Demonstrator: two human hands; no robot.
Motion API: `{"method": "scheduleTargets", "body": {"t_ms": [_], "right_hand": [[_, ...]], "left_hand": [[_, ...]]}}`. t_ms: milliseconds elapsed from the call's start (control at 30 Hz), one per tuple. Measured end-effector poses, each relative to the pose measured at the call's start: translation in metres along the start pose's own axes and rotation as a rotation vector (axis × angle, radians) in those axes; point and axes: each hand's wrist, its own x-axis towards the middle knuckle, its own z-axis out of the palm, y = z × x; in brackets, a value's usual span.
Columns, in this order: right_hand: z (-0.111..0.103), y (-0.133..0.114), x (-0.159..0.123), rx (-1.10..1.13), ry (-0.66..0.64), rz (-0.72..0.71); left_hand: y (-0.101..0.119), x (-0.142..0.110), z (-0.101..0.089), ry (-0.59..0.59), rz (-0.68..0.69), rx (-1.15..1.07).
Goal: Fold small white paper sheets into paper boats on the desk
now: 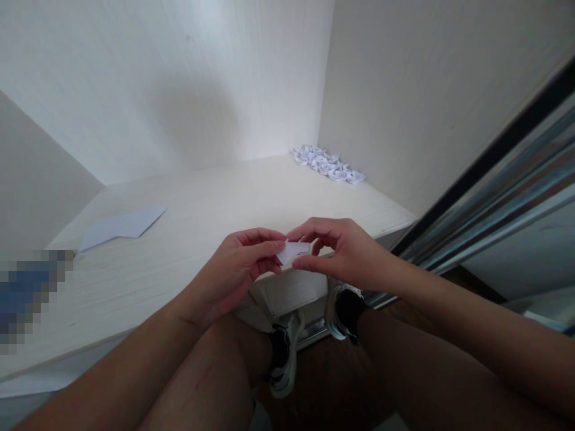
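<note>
A small folded piece of white paper (293,251) is held over the front edge of the white shelf. My left hand (245,257) pinches its left end between thumb and fingers. My right hand (339,248) is curled round its right side, thumb at the lower edge and index finger at the upper edge, close to the left fingertips. Part of the paper is hidden behind the fingers. At the back right corner of the shelf lies a cluster of several small folded white paper pieces (326,163).
On the left of the white shelf (215,197) lies a flat sheet of paper (121,228). A blurred-out blue item (31,293) is at the far left. Side and back panels enclose the shelf. A metal-edged door frame (485,161) runs along the right. My legs and shoes (285,359) are below.
</note>
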Motion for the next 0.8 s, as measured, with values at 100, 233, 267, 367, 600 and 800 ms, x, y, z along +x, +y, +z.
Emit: {"method": "scheduleTargets", "body": {"t_ms": [100, 233, 267, 367, 600, 800], "right_hand": [[0.004, 0.0, 0.003, -0.057, 0.026, -0.049], [0.008, 0.003, 0.006, 0.002, 0.056, 0.012], [0.008, 0.004, 0.007, 0.043, 0.062, 0.044], [0.009, 0.006, 0.008, 0.173, 0.08, 0.106], [0.011, 0.003, 0.009, 0.101, 0.137, 0.085], [0.014, -0.003, 0.01, 0.2, 0.075, 0.066]], "left_hand": [[-0.001, 0.0, 0.001, 0.0, -0.026, -0.028], [0.0, 0.002, 0.0, 0.039, -0.024, -0.085], [0.0, 0.002, 0.0, 0.049, -0.015, -0.106], [-0.001, 0.001, -0.002, 0.039, 0.026, -0.151], [-0.003, 0.0, -0.001, -0.031, 0.145, -0.061], [-0.003, -0.001, 0.003, 0.04, 0.21, 0.083]]}}
